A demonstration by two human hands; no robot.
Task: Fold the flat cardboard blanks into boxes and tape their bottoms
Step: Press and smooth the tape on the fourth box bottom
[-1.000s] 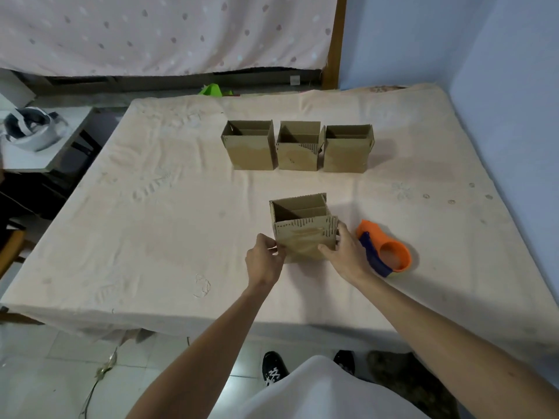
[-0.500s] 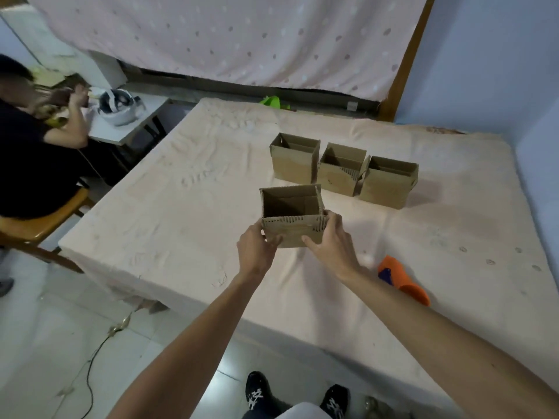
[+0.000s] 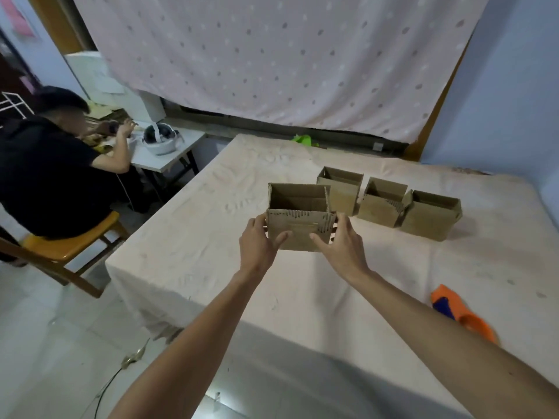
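Observation:
I hold an open-topped cardboard box up above the cloth-covered table. My left hand grips its left side, thumb on the near face. My right hand grips its right side the same way. Three more folded cardboard boxes stand in a row farther back: one just behind the held box, a middle one and a right one. An orange and blue tape dispenser lies on the table to the right of my right forearm.
A person in black sits on an orange chair at the left, by a small white table with a white headset. A dotted curtain hangs behind. A cable trails on the tiled floor.
Both hands lifted the box off the table and carried it away from me toward the row of three boxes. The view swung left, showing the seated person.

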